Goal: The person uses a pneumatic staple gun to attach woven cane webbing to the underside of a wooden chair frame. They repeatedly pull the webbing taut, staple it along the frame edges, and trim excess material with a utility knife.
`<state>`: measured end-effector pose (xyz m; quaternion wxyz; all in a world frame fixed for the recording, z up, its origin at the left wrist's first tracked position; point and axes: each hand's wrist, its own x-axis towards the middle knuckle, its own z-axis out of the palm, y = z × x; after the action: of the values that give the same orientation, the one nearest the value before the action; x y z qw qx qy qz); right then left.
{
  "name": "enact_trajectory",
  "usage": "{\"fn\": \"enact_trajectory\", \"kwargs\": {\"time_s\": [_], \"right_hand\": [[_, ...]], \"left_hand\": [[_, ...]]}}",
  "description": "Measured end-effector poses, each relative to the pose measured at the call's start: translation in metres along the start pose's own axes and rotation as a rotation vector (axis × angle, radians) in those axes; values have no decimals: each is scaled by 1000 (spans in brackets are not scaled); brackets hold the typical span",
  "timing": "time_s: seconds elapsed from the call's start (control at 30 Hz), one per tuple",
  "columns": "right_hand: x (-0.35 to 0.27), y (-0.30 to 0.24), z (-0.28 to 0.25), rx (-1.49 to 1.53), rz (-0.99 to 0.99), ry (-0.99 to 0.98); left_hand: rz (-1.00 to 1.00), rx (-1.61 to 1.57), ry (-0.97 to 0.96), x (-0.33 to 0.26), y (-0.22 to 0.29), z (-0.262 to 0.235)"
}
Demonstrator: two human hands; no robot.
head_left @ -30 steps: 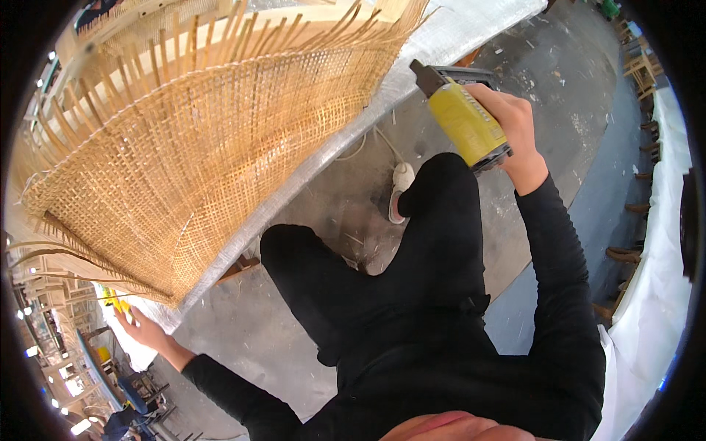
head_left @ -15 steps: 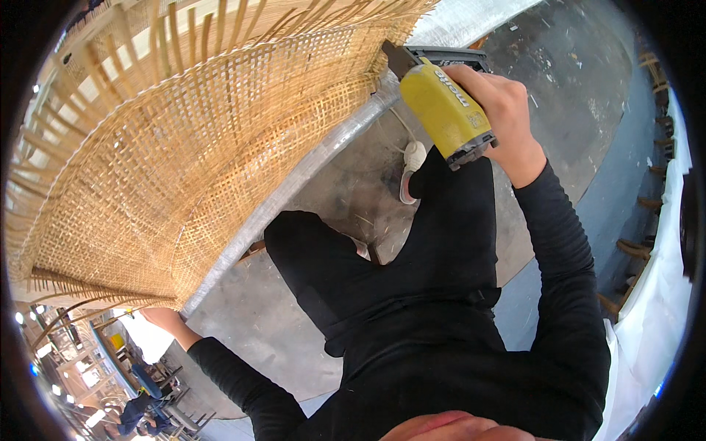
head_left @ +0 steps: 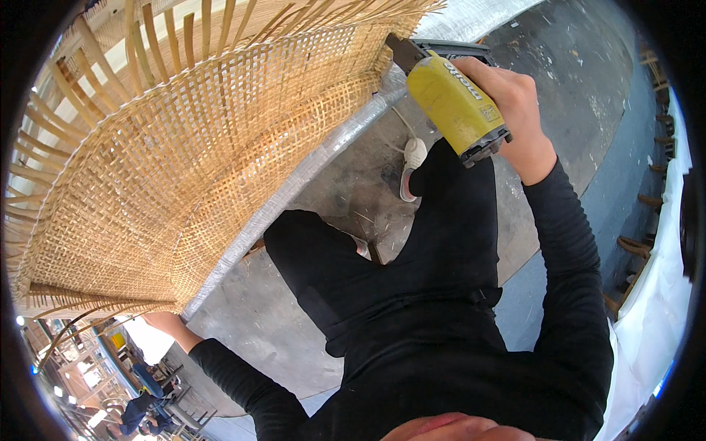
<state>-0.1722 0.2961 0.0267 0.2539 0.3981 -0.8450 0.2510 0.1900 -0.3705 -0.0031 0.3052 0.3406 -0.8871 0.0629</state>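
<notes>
Hands gripped: right hand had swung the yellow staple gun nearer the woven rattan panel, left hand steadying its edge.

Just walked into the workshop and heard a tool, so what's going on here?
A person in black holds a yellow staple gun in the right hand, its nose at the edge of a large woven cane panel. The left hand grips the panel's lower corner. Loose strands stick out past the weave.
</notes>
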Motion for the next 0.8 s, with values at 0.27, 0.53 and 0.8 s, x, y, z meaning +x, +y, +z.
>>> {"fn": "enact_trajectory", "kwargs": {"time_s": [0.27, 0.53, 0.8], "right_hand": [[6, 5, -7, 28, -5, -45], [-17, 29, 4, 175, 44, 64], [39, 80, -29, -408, 37, 358]], "left_hand": [[35, 49, -41, 11, -17, 7], [82, 133, -104, 11, -41, 9], [100, 194, -155, 10, -51, 8]]}}
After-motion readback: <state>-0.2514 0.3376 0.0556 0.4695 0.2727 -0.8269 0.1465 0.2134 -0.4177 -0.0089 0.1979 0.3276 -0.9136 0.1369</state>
